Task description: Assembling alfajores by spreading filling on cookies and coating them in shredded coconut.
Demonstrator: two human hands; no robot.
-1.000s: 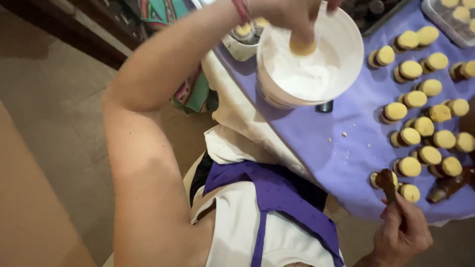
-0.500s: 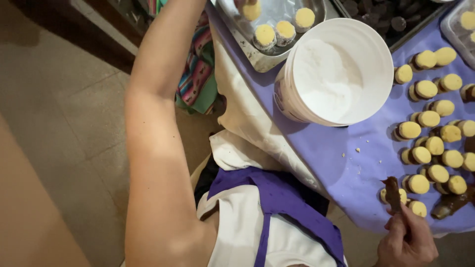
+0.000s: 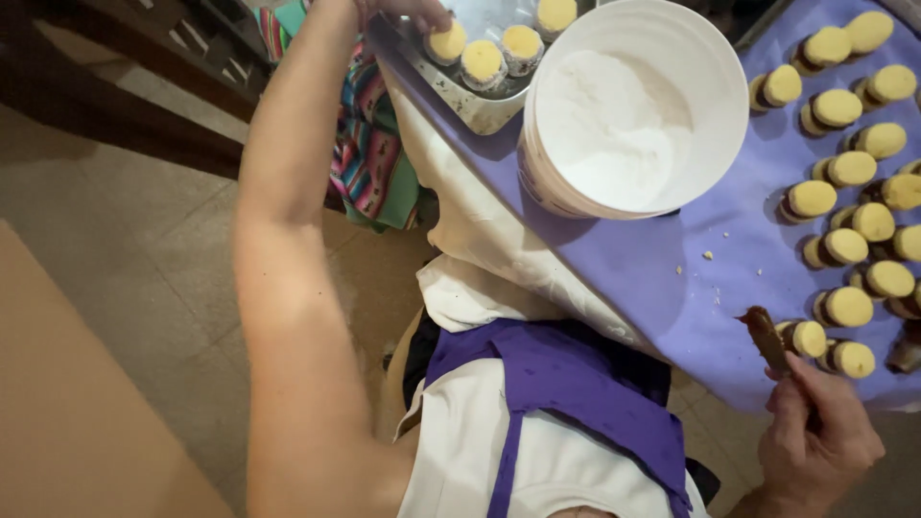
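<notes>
Head view: left hand [image 3: 398,11] now at the metal tray [image 3: 480,110], fingers closing on a white-coated yellow cookie [image 3: 447,42] at its near end; a second ago it was dipping one in the white bucket [image 3: 633,105]. Right hand [image 3: 815,436] still clenched round the brown-smeared spatula [image 3: 766,338], beside plain cookies [image 3: 844,201] on the purple cloth [image 3: 662,278].

Single head-worn view, looking steeply down past the wearer's chest and apron [image 3: 537,422] onto the near edge of a purple-covered table [image 3: 662,278]. Close range: white bucket [image 3: 633,105] near top centre, left hand [image 3: 398,11] cut by the upper edge, right hand [image 3: 815,436] at lower right. Floor [image 3: 125,288] filling the left side. No second view for overlap.
</notes>
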